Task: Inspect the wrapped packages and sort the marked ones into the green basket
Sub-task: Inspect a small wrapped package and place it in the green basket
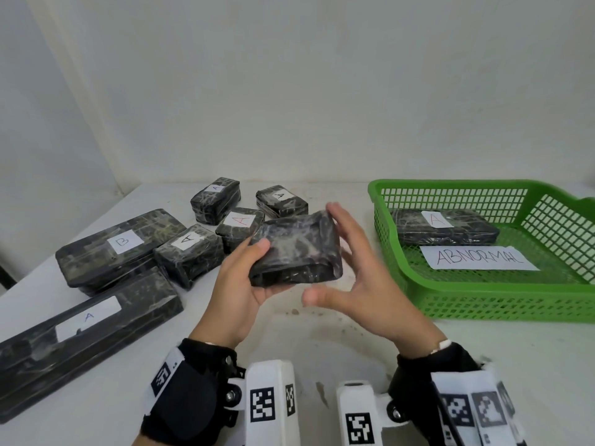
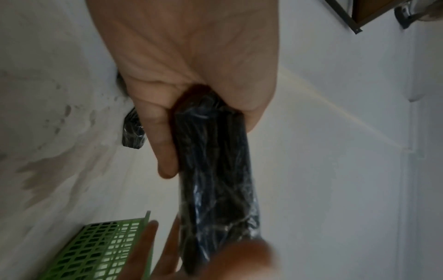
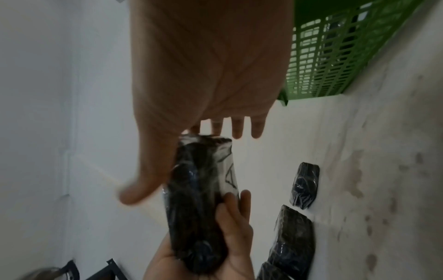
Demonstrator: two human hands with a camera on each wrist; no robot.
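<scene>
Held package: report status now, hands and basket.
Left hand grips the held package clear of the table. Right hand open beside it, fingers straight. Green basket holds one package; nothing in the way.

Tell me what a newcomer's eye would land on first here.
The black wrapped package held up mid-frame: the left hand grips it while the right hand is spread open at its far side. Next, the green basket at right, holding a package with a red A and an ABNORMAL sign.

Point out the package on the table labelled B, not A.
It's the big flat package at the left, behind the long one; every other readable label shows A.
</scene>
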